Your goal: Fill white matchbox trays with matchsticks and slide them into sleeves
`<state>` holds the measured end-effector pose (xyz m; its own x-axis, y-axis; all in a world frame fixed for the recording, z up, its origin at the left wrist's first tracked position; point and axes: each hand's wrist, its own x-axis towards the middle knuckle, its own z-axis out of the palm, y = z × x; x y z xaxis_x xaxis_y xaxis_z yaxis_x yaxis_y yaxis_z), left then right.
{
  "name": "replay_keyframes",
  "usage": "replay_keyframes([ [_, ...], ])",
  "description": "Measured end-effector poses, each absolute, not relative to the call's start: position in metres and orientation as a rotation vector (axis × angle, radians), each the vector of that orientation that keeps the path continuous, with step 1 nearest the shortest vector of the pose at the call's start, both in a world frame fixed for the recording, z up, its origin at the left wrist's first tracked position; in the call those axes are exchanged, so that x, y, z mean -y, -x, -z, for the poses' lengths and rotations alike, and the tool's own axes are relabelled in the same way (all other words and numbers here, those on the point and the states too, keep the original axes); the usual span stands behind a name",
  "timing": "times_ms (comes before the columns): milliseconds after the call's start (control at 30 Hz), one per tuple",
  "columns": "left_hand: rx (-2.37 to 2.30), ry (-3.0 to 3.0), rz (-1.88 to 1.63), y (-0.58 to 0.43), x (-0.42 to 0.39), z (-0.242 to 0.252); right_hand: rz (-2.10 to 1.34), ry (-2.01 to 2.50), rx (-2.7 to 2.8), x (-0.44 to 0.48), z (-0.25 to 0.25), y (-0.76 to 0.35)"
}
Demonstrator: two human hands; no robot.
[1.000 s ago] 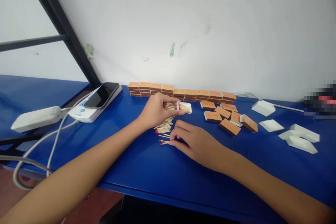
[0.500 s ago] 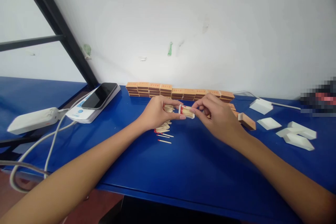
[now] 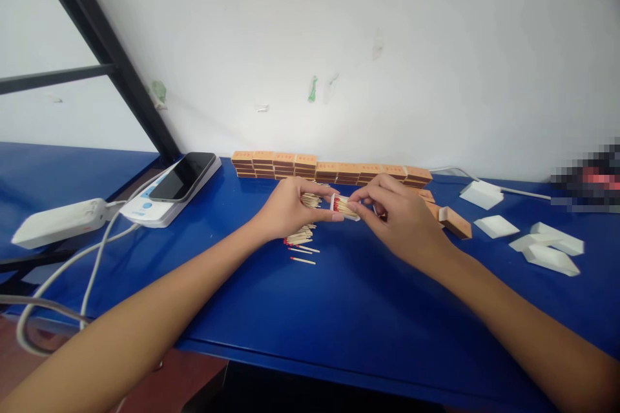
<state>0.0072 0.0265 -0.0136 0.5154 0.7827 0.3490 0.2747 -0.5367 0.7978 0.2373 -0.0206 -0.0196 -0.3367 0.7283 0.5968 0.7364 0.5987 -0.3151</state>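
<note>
Between thumb and fingers, my left hand (image 3: 290,208) grips the left end of a small white matchbox tray (image 3: 333,202). Red-tipped matches (image 3: 345,208) lie in this tray, their heads toward the left. My right hand (image 3: 394,210) is closed at the tray's right end, thumb and forefinger pinching the matches' plain ends. Below and behind my left hand is a pile of loose matches (image 3: 301,234), partly covered by it. A single match (image 3: 303,261) lies apart, nearer the front. Just right of my right hand lies an orange matchbox sleeve (image 3: 455,223).
Stacked orange matchboxes (image 3: 276,164) line the wall. Several white trays (image 3: 496,226) lie at the right on the blue table (image 3: 310,316). At the left are a phone (image 3: 183,177) on a white box (image 3: 145,210), a power strip (image 3: 61,222) and looping cables (image 3: 99,264).
My right thumb and forefinger have shifted slightly left over the tray, onto the matches' ends. My left hand keeps its hold on the tray.
</note>
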Motion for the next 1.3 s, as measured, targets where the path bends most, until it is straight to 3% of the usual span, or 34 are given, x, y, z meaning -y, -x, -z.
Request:
replay_keyframes([
  [367, -0.857, -2.081, -0.945, -0.007, -0.027, 0.013, 0.084, 1.122, 2.096, 0.03, 0.015, -0.229],
  [667, -0.96, -2.107, -1.031, -0.004, -0.03, 0.012, -0.238, 1.095, 2.346, 0.051, 0.037, -0.193],
  [1300, -1.01, -2.13, -1.044, -0.005, -0.028, 0.01, -0.261, 1.047, 2.434, 0.048, 0.045, -0.184],
])
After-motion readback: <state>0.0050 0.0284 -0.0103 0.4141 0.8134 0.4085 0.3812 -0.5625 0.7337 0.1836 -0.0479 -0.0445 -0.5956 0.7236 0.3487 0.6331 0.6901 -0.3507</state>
